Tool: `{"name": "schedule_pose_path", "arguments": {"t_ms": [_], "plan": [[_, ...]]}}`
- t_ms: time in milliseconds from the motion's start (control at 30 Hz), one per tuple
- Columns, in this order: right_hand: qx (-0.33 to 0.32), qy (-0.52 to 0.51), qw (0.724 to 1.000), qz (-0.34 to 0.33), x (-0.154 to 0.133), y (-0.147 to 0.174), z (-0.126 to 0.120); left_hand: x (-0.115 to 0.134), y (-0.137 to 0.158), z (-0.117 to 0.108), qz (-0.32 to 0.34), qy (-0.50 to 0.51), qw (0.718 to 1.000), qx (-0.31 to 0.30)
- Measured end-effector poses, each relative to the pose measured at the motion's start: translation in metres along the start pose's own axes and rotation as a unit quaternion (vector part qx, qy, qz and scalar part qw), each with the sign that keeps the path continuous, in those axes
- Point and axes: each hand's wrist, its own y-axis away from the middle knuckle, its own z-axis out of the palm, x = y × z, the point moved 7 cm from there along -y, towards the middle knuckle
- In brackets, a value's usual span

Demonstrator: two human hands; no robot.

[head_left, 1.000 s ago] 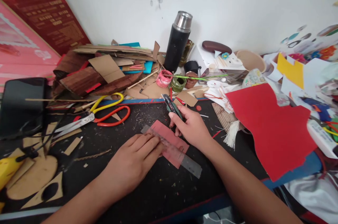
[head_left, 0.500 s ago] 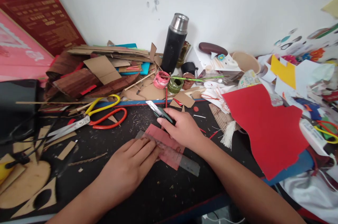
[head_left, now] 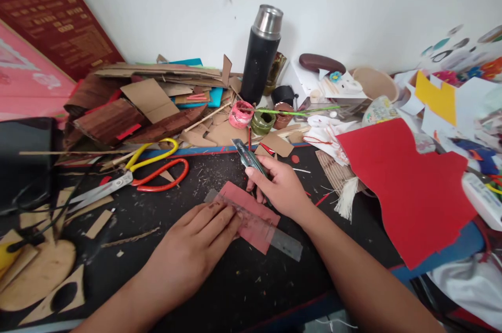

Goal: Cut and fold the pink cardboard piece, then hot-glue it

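My left hand (head_left: 204,233) lies fairly flat, its fingers side by side, pressing a clear ruler (head_left: 288,245) onto a small piece of pinkish-red card (head_left: 257,241). The ruler crosses the card at a slant, and part of both is hidden under my fingers. In my right hand (head_left: 280,184) is a dark green utility knife (head_left: 253,162), gripped just above the card's far right edge. Its blade points up and away to the left, off the card.
Large scissors (head_left: 129,179) with yellow and red handles lie left. Behind are a black thermos (head_left: 261,56), small paint pots (head_left: 262,121) and stacked cardboard (head_left: 157,77). A big red sheet (head_left: 403,186) overhangs the table's right edge. Card scraps (head_left: 99,223) lie at left.
My right hand has shifted slightly right, and the knife is tilted more upright. My left hand still presses on the ruler. The view has tipped down a little.
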Motion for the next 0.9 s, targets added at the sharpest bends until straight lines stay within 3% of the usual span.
{"name": "schedule_pose_path", "arguments": {"t_ms": [900], "plan": [[-0.005, 0.012, 1.000, 0.000, 0.0016, 0.0006, 0.0003, 0.0003, 0.0056, 0.0087, -0.013, 0.017, 1.000, -0.015]]}}
